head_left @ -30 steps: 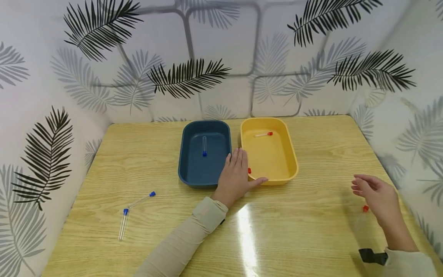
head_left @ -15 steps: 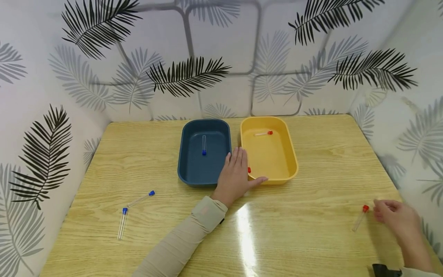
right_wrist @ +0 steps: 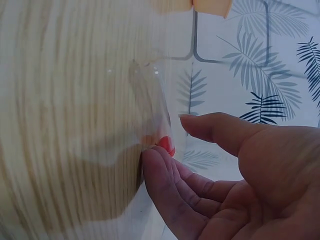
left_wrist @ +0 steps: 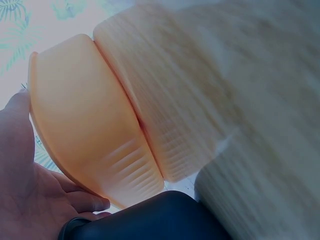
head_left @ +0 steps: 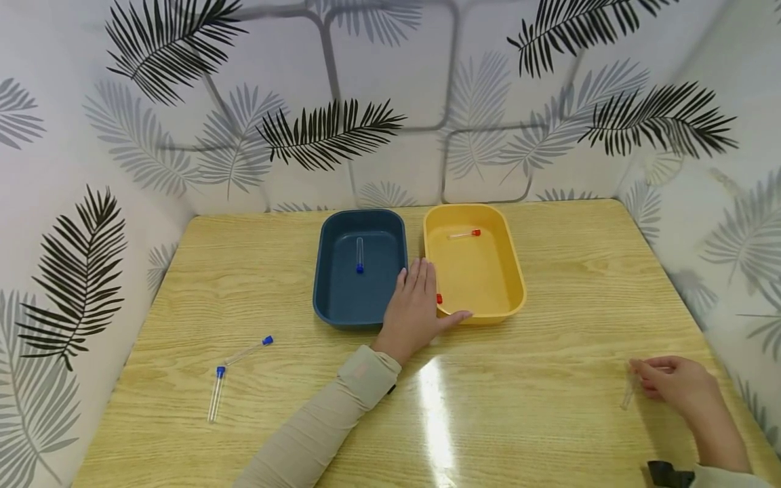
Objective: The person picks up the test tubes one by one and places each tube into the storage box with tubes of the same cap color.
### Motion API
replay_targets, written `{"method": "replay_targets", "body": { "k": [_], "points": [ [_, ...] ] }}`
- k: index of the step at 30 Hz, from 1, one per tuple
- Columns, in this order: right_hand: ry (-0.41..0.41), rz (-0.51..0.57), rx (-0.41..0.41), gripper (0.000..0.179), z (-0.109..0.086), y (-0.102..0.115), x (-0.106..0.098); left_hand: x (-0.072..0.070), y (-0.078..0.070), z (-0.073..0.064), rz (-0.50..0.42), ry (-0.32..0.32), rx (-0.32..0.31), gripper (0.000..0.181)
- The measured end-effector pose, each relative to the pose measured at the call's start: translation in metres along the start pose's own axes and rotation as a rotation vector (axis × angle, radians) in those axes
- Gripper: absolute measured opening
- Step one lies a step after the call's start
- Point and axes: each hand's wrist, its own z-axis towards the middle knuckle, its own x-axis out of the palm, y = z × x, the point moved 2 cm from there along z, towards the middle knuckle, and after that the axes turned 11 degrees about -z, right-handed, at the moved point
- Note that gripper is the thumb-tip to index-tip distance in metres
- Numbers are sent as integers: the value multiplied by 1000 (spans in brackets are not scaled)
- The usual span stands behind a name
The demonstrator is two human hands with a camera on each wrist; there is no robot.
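My left hand [head_left: 410, 315] lies with straight fingers over the neighbouring edges of a blue tray [head_left: 329, 315] and a yellow tray [head_left: 515, 285]. Its thumb stretches along the yellow tray's front rim. In the left wrist view that hand [left_wrist: 30, 185] spans the yellow tray's rim. At the right, my right hand [head_left: 680, 386] reaches down to a clear test tube [head_left: 628, 396] lying on the table, covering its cap in the head view. The right wrist view shows the fingertips at the red cap [right_wrist: 166, 146], with the thumb held apart from it.
One blue-capped test tube [head_left: 360, 254] lies in the blue tray. The yellow tray holds a red-capped tube [head_left: 466, 234] and another red cap [head_left: 439, 298] beside my left hand. Two blue-capped tubes, one nearer [head_left: 216, 396] and one farther [head_left: 249, 350], lie on the left of the table.
My right hand moved down and to the right, past the red-capped test tube, then came back left onto its cap. The left hand stayed on the trays.
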Motion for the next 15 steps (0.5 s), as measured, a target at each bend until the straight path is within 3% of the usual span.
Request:
{"method": "replay_targets", "body": {
  "k": [15],
  "points": [
    [-10, -99, -102, 62, 1, 28, 12, 1, 0, 0, 2, -3, 2, 111]
  ]
}}
